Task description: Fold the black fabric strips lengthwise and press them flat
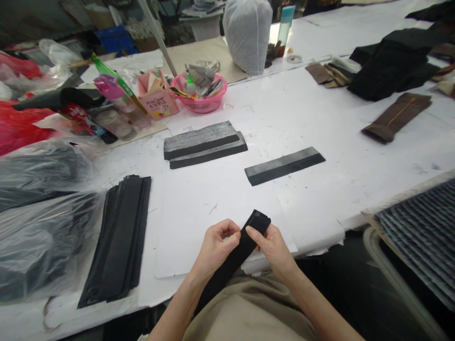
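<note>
Between my hands, over the table's front edge, is a folded black fabric strip, its far end tilted up toward the table. My right hand grips it near that end, thumb on top. At its left edge, my left hand pinches with thumb and fingertips. A single grey-and-black fabric strip lies flat ahead of my hands. Farther left rest two overlapping stacks of grey-and-black strips. To the left of my arms sits a pile of long black strips.
Plastic-wrapped dark bundles lie at the left table edge. Behind stand a pink basket, a pink box and a white sack. Dark garment pieces are at the back right. A crate of ribbed fabric stands right.
</note>
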Action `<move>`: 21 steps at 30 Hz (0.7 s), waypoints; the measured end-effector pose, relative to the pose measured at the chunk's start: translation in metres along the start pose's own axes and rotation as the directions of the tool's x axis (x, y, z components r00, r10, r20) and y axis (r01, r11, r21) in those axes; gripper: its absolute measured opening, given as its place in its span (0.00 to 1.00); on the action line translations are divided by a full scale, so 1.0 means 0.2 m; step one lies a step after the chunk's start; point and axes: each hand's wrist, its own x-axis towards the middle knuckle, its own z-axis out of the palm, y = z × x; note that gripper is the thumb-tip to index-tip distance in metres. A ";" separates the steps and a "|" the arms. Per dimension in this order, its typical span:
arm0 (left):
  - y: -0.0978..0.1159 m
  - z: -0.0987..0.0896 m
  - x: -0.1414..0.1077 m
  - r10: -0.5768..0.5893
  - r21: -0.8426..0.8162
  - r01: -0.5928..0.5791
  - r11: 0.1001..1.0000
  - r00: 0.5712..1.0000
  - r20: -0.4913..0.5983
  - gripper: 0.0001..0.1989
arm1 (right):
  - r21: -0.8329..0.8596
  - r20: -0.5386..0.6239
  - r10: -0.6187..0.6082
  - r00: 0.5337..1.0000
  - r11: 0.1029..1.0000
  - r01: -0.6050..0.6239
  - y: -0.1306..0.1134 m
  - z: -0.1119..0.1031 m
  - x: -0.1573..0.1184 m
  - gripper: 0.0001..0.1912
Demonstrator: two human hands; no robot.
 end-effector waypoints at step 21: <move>-0.03 0.08 -0.02 -0.058 -0.221 0.045 0.974 0.997 -0.050 0.10 | 0.025 -0.011 -0.027 1.000 0.999 0.027 0.01 -0.01 0.01 0.17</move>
